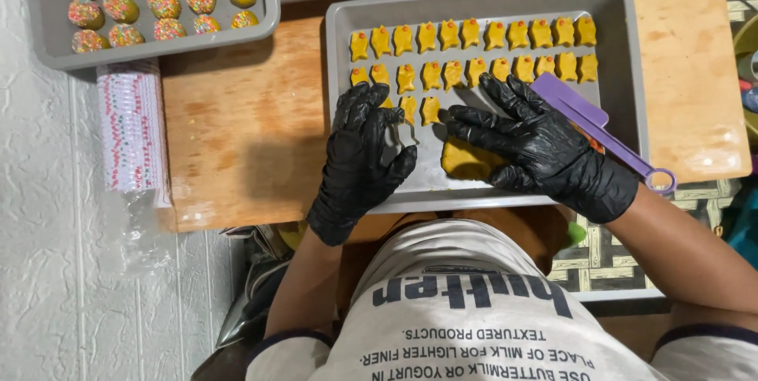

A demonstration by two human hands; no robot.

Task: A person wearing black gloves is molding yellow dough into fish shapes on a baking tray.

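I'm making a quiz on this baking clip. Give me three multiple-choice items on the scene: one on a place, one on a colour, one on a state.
1. Where does the purple tool lie?
A. in the tray, beside the right hand
B. on the white floor
C. on the sprinkled cookies

2. What colour are the gloves on both hands?
A. blue
B. black
C. white

3. How full is the third row of yellow cookies?
A. complete
C. only begun
B. not started

Answers:
1 A, it rests across the grey tray by the right hand.
2 B, the left hand too wears black.
3 C, only a few pieces lie there.
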